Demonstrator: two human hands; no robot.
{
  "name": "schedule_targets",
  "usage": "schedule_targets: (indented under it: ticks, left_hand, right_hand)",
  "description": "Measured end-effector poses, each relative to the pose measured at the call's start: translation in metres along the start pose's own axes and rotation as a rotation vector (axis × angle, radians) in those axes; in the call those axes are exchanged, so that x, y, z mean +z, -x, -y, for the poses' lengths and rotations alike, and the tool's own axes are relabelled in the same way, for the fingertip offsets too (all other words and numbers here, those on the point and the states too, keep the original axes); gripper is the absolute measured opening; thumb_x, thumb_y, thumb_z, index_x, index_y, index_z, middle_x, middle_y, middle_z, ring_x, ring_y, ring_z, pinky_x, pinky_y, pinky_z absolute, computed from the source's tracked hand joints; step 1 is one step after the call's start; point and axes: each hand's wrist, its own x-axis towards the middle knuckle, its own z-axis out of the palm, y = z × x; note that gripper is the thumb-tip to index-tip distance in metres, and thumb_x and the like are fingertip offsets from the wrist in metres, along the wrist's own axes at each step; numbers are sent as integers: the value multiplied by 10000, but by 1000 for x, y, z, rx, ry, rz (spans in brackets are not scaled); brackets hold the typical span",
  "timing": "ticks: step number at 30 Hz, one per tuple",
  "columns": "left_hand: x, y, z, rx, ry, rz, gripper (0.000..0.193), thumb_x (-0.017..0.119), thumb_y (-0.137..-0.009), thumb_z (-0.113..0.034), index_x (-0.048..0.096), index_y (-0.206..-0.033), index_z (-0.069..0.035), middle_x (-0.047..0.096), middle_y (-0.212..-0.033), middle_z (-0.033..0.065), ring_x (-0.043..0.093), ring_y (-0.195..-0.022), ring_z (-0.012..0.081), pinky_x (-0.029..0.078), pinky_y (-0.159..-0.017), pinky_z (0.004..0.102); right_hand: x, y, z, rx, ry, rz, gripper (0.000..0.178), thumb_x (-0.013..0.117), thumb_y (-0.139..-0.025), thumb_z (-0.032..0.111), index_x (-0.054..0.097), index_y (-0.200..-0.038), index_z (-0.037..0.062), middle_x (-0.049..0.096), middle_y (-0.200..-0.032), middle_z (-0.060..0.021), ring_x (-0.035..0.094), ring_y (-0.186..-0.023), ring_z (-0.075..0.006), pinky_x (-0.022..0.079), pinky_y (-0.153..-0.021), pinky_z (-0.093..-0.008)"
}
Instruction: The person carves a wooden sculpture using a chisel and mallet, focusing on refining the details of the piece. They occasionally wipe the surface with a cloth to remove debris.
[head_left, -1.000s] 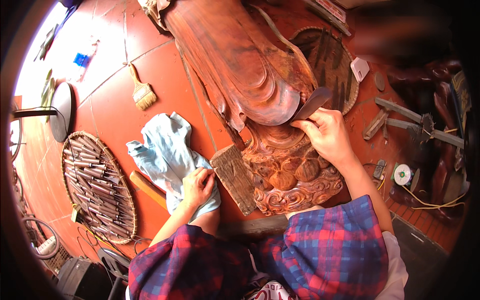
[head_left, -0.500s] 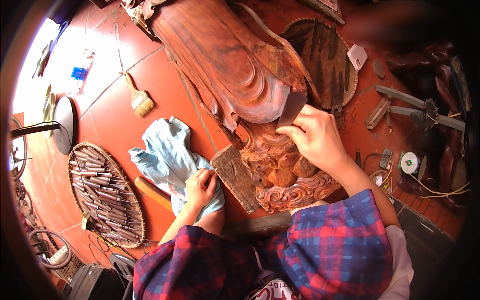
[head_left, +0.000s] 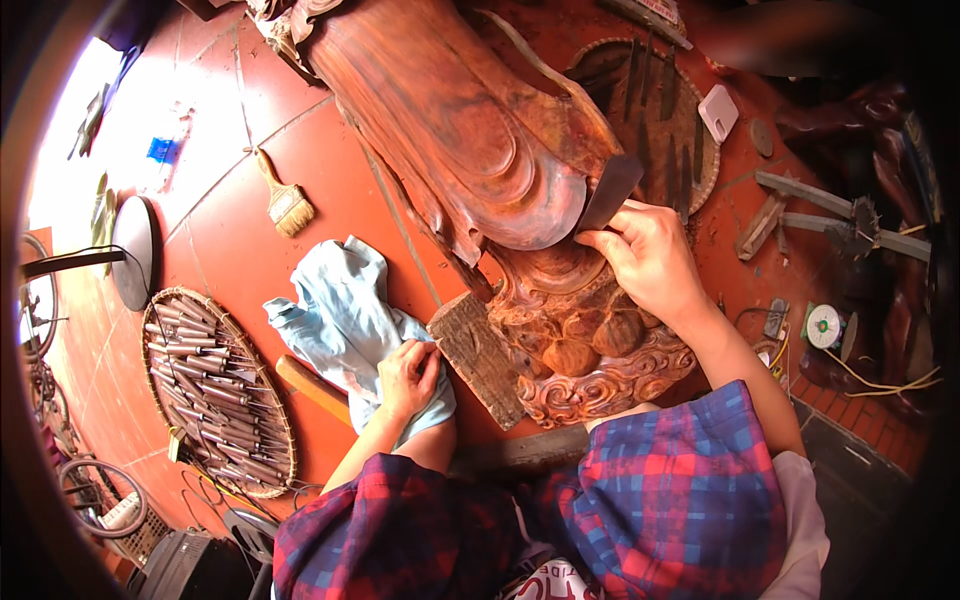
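My right hand (head_left: 652, 262) pinches a dark, flat piece of sandpaper (head_left: 612, 190) between thumb and fingers. The sandpaper lies against the rounded lower edge of a reddish-brown wood carving (head_left: 440, 130), above its scrolled base. My left hand (head_left: 408, 376) rests with curled fingers on a light blue cloth (head_left: 345, 310) over my leg. Whatever those fingers may hold is hidden. Beside that hand, a rough wooden block (head_left: 477, 360) touches the carved base.
On the tiled floor at left are a paintbrush (head_left: 287, 203), a wooden handle (head_left: 312, 390) and a basket (head_left: 288, 425) of chisel-like tools. A woven tray (head_left: 712, 165) of files sits at far right, near a white plastic thing (head_left: 718, 113), clamp-like bars (head_left: 810, 190) and a spool (head_left: 823, 325).
My right hand has moved slightly right with the sandpaper, which now tilts up more across the carving's edge. The left hand stays on the cloth.
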Motion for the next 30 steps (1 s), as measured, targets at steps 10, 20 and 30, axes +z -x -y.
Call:
schedule_targets:
  ticks: [10, 20, 30]
  left_hand:
    - [1, -1, 0, 19, 15, -14, 39, 690, -844, -87, 695, -854, -50, 602, -698, 102, 586, -534, 268, 463, -507, 351]
    - [1, -2, -2, 39, 22, -17, 39, 689, -846, -83, 697, -859, -47, 597, -700, 107, 580, -540, 274, 458, -513, 350]
    - [0, -2, -2, 32, 0, -16, 48, 690, -846, -95, 688, -850, -48, 592, -688, 107, 576, -527, 272, 450, -502, 357]
  right_hand:
    - [-13, -4, -7, -190, 40, 147, 82, 694, -800, 11, 702, -882, 16, 620, -814, -155, 627, -734, -376, 479, -607, -429]
    - [-18, 1, 2, -284, 96, 107, 54, 656, -828, -66, 691, -859, -40, 684, -915, -139, 681, -801, -259, 536, -724, -323]
    - [-50, -5, 12, -80, -926, 107, 237, 598, -944, -38, 587, -1177, 1, 636, -1105, -111, 712, -914, -233, 605, -831, -386]
